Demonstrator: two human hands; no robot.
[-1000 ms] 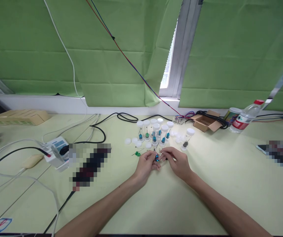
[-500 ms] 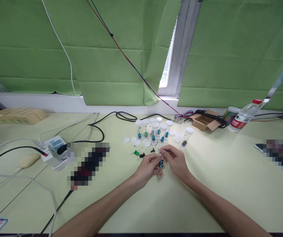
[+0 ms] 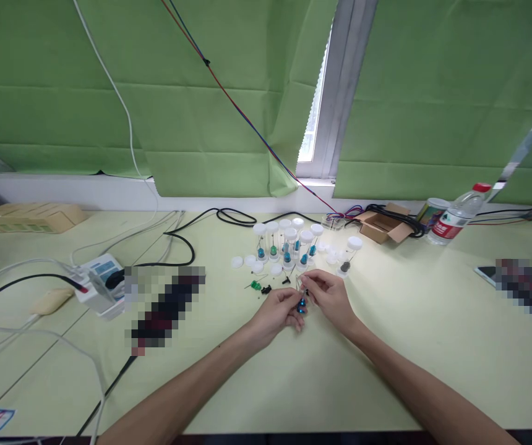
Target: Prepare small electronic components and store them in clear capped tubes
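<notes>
Small blue piece [image 3: 301, 307], glossy and rounded

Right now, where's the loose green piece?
Head view, just left of centre: the green piece lies on the table, immediately left of a black piece and beyond the left hand.

Left hand [image 3: 276, 316], right hand [image 3: 331, 301], blue piece [image 3: 301, 306] between, capped tubes [image 3: 273, 241]

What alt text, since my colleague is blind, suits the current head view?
A left hand holds a small blue piece, the right hand close beside it, above a pale table. Just beyond stand clear, white-capped tubes with blue, green or grey pieces inside. A cardboard box and red-capped bottle are farther right.
</notes>
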